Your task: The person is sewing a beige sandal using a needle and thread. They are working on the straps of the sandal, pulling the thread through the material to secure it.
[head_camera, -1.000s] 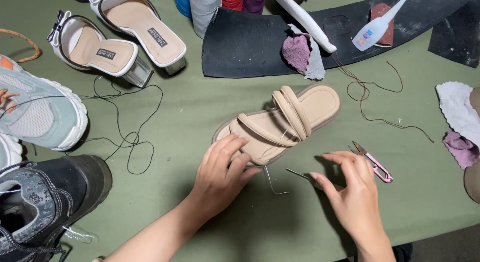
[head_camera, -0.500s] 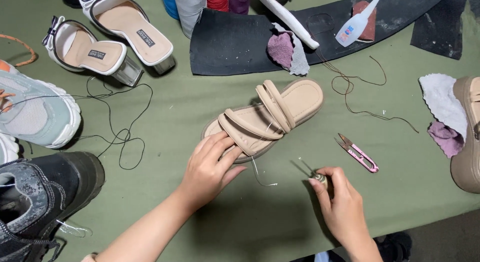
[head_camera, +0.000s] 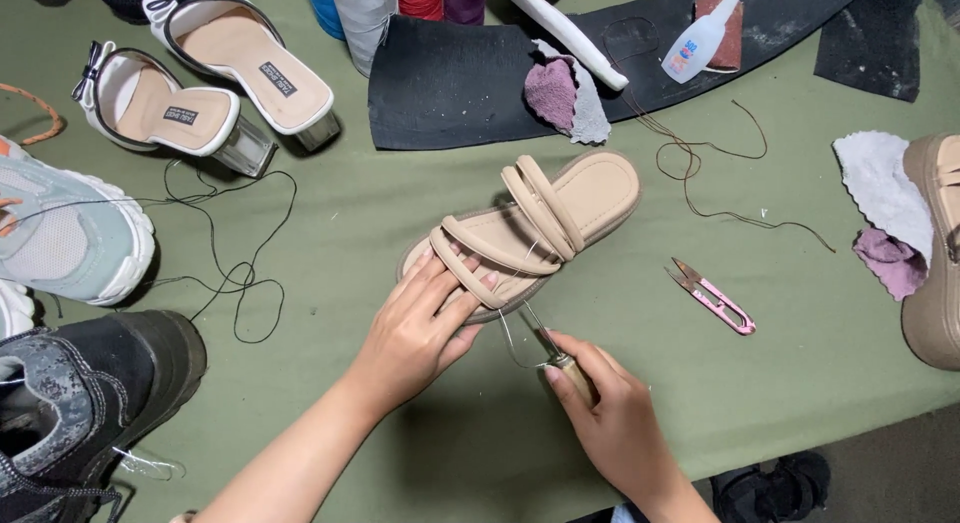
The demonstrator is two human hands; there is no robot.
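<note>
Your left hand lies flat, fingers spread, pressing down on the toe end of the beige strappy sandal, which sits mid-table on the olive-green cloth. Your right hand is closed around a wooden-handled awl, its thin metal tip touching the sandal's sole edge just beside your left fingertips, with a pale thread looping there.

The sandal's straps are smooth, rounded tubes; its footbed looks matte and soft. Just right of it lie pink thread snips, near but apart. A dark thread curls behind them. A black rubber sheet runs along the far side, carrying a crumpled purple rag and a white glue bottle. Thread cones stand at the top edge.

On the left, two white heeled mules, a pale sneaker and a black shoe crowd in. Open cloth shows between the sandal and the snips.
</note>
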